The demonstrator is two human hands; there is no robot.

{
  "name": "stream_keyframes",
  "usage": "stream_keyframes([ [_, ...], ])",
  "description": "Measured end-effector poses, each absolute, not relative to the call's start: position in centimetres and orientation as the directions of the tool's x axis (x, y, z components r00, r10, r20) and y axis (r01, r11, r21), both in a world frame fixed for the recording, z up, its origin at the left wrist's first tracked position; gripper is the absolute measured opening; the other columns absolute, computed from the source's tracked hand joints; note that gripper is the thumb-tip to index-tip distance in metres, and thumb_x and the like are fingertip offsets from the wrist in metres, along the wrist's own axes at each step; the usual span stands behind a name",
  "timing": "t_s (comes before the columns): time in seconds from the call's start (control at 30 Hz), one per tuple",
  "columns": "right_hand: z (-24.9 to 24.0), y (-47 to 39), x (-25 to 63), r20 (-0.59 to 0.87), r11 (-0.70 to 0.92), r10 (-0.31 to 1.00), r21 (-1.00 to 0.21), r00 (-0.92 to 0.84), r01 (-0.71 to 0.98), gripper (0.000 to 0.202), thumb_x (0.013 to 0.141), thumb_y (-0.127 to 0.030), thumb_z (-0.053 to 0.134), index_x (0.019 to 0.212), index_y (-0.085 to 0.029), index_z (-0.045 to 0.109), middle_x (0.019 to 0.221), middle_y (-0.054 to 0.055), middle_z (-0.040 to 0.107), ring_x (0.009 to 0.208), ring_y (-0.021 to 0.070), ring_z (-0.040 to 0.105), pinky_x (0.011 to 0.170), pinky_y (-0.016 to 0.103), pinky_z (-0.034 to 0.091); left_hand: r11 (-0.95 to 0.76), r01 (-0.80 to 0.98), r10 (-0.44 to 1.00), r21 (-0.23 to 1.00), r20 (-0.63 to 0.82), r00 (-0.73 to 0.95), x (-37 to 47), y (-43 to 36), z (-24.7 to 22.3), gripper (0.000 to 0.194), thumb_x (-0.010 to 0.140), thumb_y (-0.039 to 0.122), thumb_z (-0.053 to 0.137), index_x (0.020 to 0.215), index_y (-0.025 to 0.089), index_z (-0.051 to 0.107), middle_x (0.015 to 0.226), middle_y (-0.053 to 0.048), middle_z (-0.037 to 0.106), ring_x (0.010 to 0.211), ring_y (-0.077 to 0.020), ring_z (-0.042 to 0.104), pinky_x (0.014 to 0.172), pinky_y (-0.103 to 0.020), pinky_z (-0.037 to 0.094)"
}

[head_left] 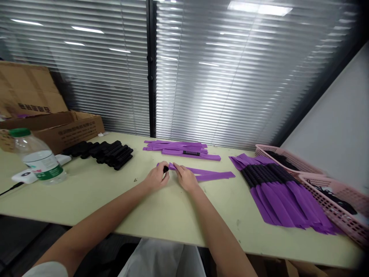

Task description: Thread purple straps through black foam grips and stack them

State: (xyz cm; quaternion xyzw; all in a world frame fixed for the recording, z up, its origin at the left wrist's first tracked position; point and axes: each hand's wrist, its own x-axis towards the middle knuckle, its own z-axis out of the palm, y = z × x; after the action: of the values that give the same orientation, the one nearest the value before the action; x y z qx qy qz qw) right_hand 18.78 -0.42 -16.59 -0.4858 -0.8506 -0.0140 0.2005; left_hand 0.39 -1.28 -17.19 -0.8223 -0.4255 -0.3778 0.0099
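Observation:
Near the middle of the table, my left hand (157, 177) is closed around a short black foam-like grip (165, 169), whose end faces right. A bit of purple shows just behind those fingers. My right hand (186, 177) pinches one end of a flat purple band (216, 176) beside the grip. The rest of that band trails off to the right in two lengths on the tabletop. Whether the band's tip enters the grip is hidden by my fingers. Beyond my hands lies a stack of purple bands (175, 146), with a black ribbed grip (191, 153) around one of them.
Black grips (111, 154) lie piled at the left, by a water bottle (43, 161) and a cardboard box (77, 129). At the right, purple bands with black grips (288, 196) lie in a row beside two pink baskets (331, 179). Window blinds (216, 77) rise behind the table (115, 207).

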Motion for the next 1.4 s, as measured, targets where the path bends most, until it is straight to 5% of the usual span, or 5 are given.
stream_keyframes([
  [0.17,-16.4,-0.7,19.0,0.468,0.526,0.804,-0.270,-0.368,0.806,0.047,0.099,-0.026,0.026,0.146,-0.030,0.029,0.120,0.007,0.058,0.093,0.0180,0.061,0.075,0.025,0.048,-0.649,0.555,0.719,0.521,0.658,0.224,0.3,-1.4,-17.1,0.037,0.081,0.016,0.045,0.113,0.021,0.027,0.089,-0.002,0.054,0.067,-0.0133,0.054,0.062,-0.026,0.043],
  [0.4,-16.8,-0.8,18.0,0.666,0.685,0.633,-0.243,-0.396,0.687,0.040,0.096,-0.017,0.033,0.131,-0.028,0.050,0.118,0.007,0.056,0.097,0.0185,0.058,0.075,0.028,0.051,-0.639,0.398,0.761,0.658,0.614,0.206,0.7,-1.3,-16.5,0.033,0.081,0.020,0.050,0.111,0.021,0.037,0.087,0.000,0.056,0.071,-0.0126,0.053,0.066,-0.025,0.042],
  [0.63,-17.2,-0.6,17.5,0.675,0.707,0.600,-0.197,-0.429,0.679,0.043,0.093,-0.012,0.035,0.130,-0.028,0.051,0.114,0.008,0.056,0.098,0.0203,0.056,0.079,0.032,0.049,-0.566,0.375,0.821,0.734,0.543,0.178,0.9,-1.4,-16.1,0.011,0.085,0.029,0.053,0.084,0.018,0.052,0.064,0.004,0.049,0.059,-0.0115,0.047,0.059,-0.024,0.037],
  [0.93,-17.0,-0.7,17.6,0.645,0.691,0.613,-0.159,-0.456,0.705,0.046,0.093,-0.011,0.036,0.133,-0.030,0.049,0.115,0.008,0.055,0.099,0.0210,0.052,0.085,0.034,0.046,-0.564,0.351,0.821,0.748,0.554,0.138,1.1,-1.7,-16.1,0.025,0.086,0.034,0.053,0.105,0.020,0.048,0.086,0.001,0.057,0.076,-0.0141,0.054,0.072,-0.026,0.041],
  [1.4,-15.8,-1.6,17.6,0.643,0.631,0.648,-0.153,-0.409,0.761,0.034,0.097,-0.035,0.038,0.127,-0.033,0.055,0.115,0.007,0.055,0.097,0.0217,0.051,0.081,0.036,0.043,-0.521,0.301,0.853,0.799,0.498,0.155,0.9,-1.7,-16.7,0.034,0.093,0.044,0.041,0.118,0.021,0.041,0.069,0.004,0.048,0.062,-0.0123,0.046,0.063,-0.026,0.038],
])
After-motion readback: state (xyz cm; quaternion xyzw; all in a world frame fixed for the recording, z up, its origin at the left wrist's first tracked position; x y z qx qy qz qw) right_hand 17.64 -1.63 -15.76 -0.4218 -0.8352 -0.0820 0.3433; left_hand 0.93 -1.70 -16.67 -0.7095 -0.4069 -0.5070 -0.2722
